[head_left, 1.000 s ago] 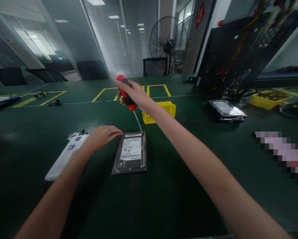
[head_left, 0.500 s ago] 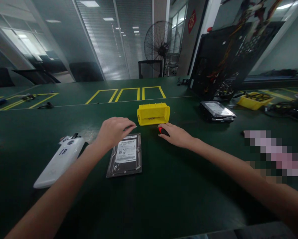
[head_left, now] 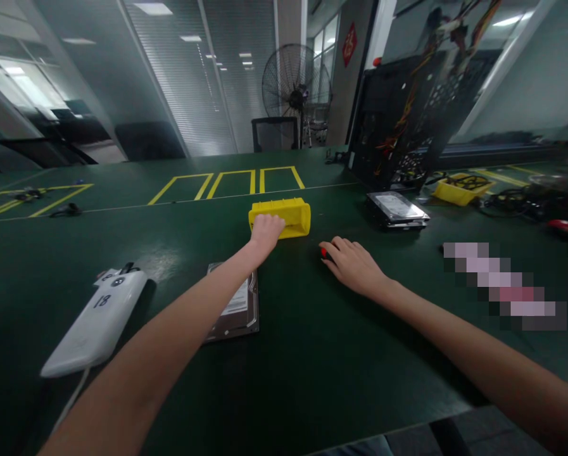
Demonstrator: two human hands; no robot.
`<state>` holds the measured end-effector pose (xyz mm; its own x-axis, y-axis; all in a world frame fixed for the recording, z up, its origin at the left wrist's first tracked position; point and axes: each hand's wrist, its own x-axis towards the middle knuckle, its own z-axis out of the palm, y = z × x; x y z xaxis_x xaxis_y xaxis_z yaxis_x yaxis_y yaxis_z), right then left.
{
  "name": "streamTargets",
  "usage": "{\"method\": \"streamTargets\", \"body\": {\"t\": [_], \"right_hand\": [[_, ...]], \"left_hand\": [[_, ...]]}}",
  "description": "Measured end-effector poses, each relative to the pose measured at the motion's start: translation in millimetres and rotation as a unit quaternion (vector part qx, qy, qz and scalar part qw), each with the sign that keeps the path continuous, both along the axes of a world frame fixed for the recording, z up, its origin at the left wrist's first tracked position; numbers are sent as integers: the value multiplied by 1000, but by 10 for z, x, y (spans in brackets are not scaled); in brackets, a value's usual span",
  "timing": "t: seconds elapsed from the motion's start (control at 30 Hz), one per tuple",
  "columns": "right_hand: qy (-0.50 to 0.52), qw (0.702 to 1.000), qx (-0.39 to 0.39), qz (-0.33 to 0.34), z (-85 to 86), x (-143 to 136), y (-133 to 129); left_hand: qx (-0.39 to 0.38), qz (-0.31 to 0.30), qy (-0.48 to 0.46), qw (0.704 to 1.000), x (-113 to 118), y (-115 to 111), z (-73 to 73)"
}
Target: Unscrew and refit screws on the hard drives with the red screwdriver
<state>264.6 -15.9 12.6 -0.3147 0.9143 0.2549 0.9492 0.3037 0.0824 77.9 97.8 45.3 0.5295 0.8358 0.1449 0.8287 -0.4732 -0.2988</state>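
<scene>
My left hand (head_left: pixel 266 229) reaches forward with its fingers curled and touches the near rim of a small yellow bin (head_left: pixel 290 214). Under my left forearm a hard drive (head_left: pixel 240 311) lies flat on the green table, label up and partly hidden. My right hand (head_left: pixel 354 265) lies low on the table to the right of the drive, over a screwdriver (head_left: pixel 322 252). Only the red end of its handle shows past my fingers.
A white device marked 18 (head_left: pixel 94 323) lies at the near left with a cable. A second hard drive (head_left: pixel 396 209), an open black computer case (head_left: pixel 407 120) and a yellow tray (head_left: pixel 459 189) stand at the back right. Yellow floor-style markings (head_left: pixel 231 180) cross the table.
My right hand brought the screwdriver down from the drive's far corner and laid it on the table. My left hand left the drive's edge and moved forward to the yellow bin.
</scene>
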Motion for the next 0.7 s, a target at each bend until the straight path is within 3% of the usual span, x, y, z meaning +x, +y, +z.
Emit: {"method": "streamTargets", "body": {"t": [0.23,0.47,0.7], "right_hand": [[13,1000,2,-4,-44,-19,27],[11,1000,4,-3,-90,-22,51],[-1,1000,10,5,-73,-27,61]], "left_hand": [[-23,20,-17,999,-92,52,-105],[-32,50,-35,998,-355,10,-51],[-30,52,-52,997,-262,5,-131]]}}
